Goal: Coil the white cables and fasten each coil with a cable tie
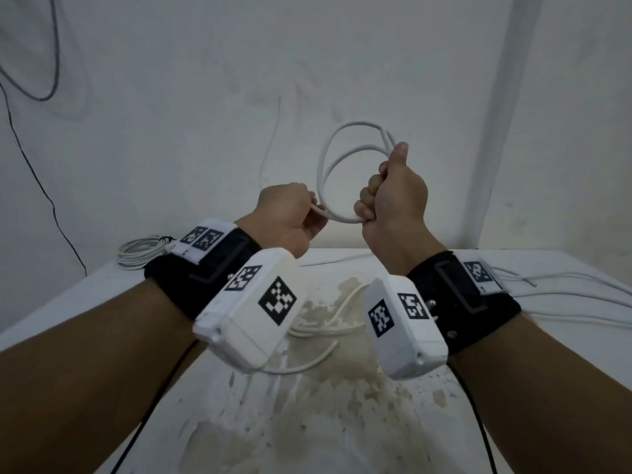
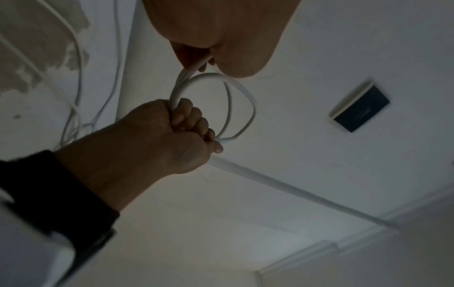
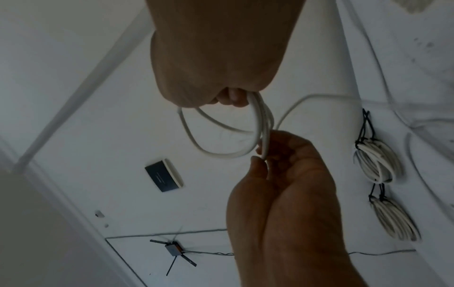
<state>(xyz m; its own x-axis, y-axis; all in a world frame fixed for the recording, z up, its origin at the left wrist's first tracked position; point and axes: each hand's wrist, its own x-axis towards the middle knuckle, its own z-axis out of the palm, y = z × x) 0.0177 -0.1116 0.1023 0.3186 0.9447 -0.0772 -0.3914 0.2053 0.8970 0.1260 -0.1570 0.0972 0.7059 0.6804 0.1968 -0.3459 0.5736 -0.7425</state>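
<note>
We hold both hands up above the worktop [image 1: 342, 422], with a white cable [image 1: 337, 165] wound into a few loops between them. Our right hand [image 1: 393, 206] makes a fist around the gathered loops, its fingers [image 2: 189, 118] curled tight and the thumb pointing up. Our left hand [image 1: 290, 217] pinches the same cable just beside the fist; the thumb and fingers [image 3: 260, 165] close on the strand while the palm stays half open. The loops stand upright in the air, clear of the worktop. Loose white cables [image 1: 564, 302] trail over the stained worktop below and to our right. A tied coil [image 1: 140, 253] lies at the far left corner; the right wrist view shows two tied coils [image 3: 378, 165] there.
</note>
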